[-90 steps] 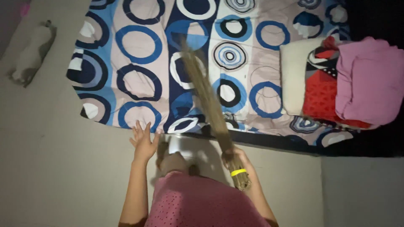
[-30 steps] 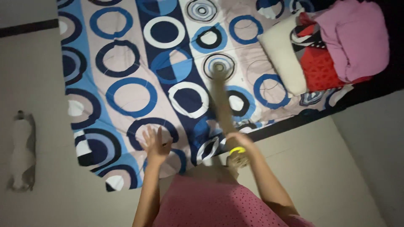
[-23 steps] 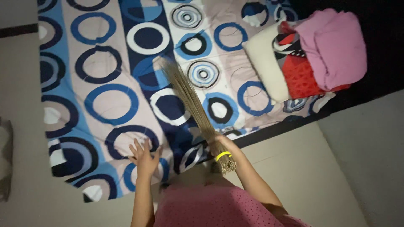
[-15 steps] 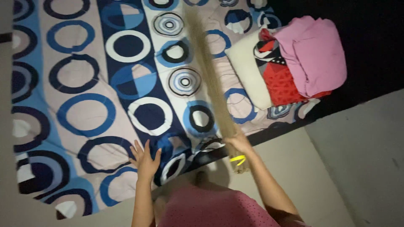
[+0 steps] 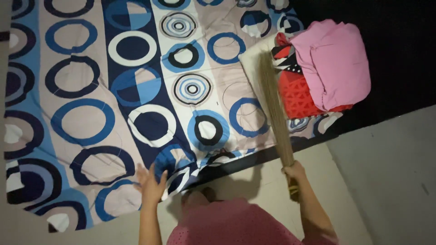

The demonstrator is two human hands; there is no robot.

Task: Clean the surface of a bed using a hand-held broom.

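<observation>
My right hand (image 5: 295,173) grips the bound end of a straw broom (image 5: 274,111). Its bristles reach up across the bed's right side and lie against a white pillow (image 5: 253,56). My left hand (image 5: 151,183) is open, fingers spread, hovering over the near edge of a bedsheet (image 5: 81,118) printed with blue, navy and white circles. I wear a pink dotted garment, seen at the bottom of the view.
A red patterned cloth (image 5: 302,93) and a folded pink blanket (image 5: 331,59) are stacked on the pillow at the right. A dark strip of mattress edge (image 5: 254,156) borders the pale floor (image 5: 381,172). The far right beyond the bed is dark.
The broom has swung from the middle of the sheet to the right, against the pillow. My right hand moved right with it. The view shifted slightly; my left hand stays near the sheet's edge.
</observation>
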